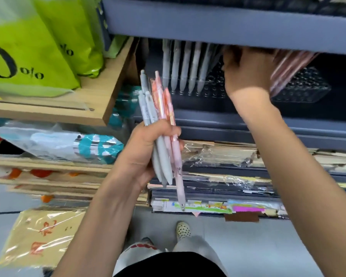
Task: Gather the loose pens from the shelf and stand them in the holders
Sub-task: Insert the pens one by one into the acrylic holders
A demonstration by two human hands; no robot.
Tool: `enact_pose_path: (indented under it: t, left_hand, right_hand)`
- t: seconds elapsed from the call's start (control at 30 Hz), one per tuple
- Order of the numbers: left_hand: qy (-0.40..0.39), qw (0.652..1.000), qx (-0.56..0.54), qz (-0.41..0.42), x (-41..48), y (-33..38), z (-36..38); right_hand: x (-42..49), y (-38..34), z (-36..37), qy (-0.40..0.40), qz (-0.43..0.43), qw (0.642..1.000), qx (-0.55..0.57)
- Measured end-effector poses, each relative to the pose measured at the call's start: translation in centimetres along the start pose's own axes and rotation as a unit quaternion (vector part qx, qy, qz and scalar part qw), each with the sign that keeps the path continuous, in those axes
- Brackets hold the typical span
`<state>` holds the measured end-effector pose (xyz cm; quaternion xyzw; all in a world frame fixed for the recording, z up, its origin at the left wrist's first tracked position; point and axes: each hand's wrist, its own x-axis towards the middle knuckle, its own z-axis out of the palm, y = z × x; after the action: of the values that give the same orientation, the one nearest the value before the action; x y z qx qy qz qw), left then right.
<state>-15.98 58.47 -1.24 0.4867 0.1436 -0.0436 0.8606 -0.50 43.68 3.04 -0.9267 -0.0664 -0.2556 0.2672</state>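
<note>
The left grip [142, 154] was closed around a bundle of pens [162, 150], grey ones on the left and pink and orange ones on the right, held roughly upright in front of the shelving with their clicker ends up. One pink pen [179, 182] hung lower than the rest, its tip down in front of a stack of wrapped paper goods [218, 156]. The right grip [248, 72] reached into the grey shelf [228, 120], back of the hand toward the camera, with the fingers hidden under the lip of the upper shelf [228, 23], so I could not tell whether it held anything. Just left of that hand a row of grey pens [186, 66] stood tips down in a clear holder [214, 90] with round holes. Just right of the hand a blurred cluster of pink pens [288, 70] leaned over a second clear holder [308, 86]; whether the hand touched them could not be made out. To the left, green bags [28, 47] sat on a wooden shelf [100, 104], with plastic-wrapped teal and white goods [96, 146] below it. A flat packet with red characters [38, 236] lay lower left, and a spotted shoe [183, 229] showed on the grey floor [268, 246].
</note>
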Motion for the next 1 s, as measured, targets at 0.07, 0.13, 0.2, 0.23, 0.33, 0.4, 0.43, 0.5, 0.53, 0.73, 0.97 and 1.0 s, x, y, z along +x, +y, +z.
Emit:
enact_pose_path:
  t: [0.07, 0.13, 0.2, 0.23, 0.33, 0.4, 0.43, 0.5, 0.53, 0.73, 0.97, 1.0]
  left_hand:
    - [-0.016, 1.000, 0.009, -0.011, -0.3, -0.1, -0.4]
    - [-0.036, 0.999, 0.015, -0.017, -0.7, 0.0, -0.8]
    - [-0.050, 0.998, 0.014, -0.018, -1.1, 0.0, -1.1]
    - [-0.054, 0.998, 0.011, -0.017, -1.3, -0.1, -1.3]
    - [-0.051, 0.999, 0.000, -0.015, -1.6, -0.1, -1.5]
    - [-0.048, 0.999, -0.003, -0.013, -1.7, -0.2, -1.5]
    - [-0.042, 0.999, -0.005, -0.013, -1.7, -0.2, -1.4]
    - [-0.022, 1.000, -0.012, -0.010, -1.6, -0.2, -1.2]
    - [-0.014, 1.000, -0.010, -0.009, -1.5, -0.3, -1.0]
    - [0.053, 0.998, -0.012, 0.016, -0.5, -1.0, 0.8]
    - [0.100, 0.995, -0.015, 0.019, 0.4, -2.9, 3.9]
    - [0.105, 0.994, -0.022, 0.016, 0.5, -3.2, 4.5]
  right_hand:
    - [0.3, -0.6, -0.1, -0.024, 0.000, 0.998, -0.050]
    - [0.5, -1.0, 0.0, -0.039, -0.003, 0.997, -0.070]
    - [0.6, -1.1, 0.1, -0.049, -0.009, 0.997, -0.051]
    - [0.5, -1.1, 0.2, -0.053, -0.009, 0.998, -0.043]
    - [0.6, -1.0, 0.0, -0.068, 0.006, 0.997, -0.031]
    - [0.7, -1.0, -0.4, -0.082, 0.033, 0.996, -0.014]
    - [0.5, -1.0, -0.9, -0.079, 0.049, 0.996, 0.009]
    - [-1.1, -0.9, -2.4, -0.064, 0.088, 0.986, 0.122]
    - [-2.8, -0.9, -3.4, -0.070, 0.103, 0.972, 0.199]
    - [-15.4, -0.3, -7.7, -0.302, 0.142, 0.857, 0.392]
    - [-15.5, 1.6, -7.5, -0.292, 0.179, 0.818, 0.462]
    - [-15.2, 2.0, -7.4, -0.291, 0.184, 0.817, 0.463]
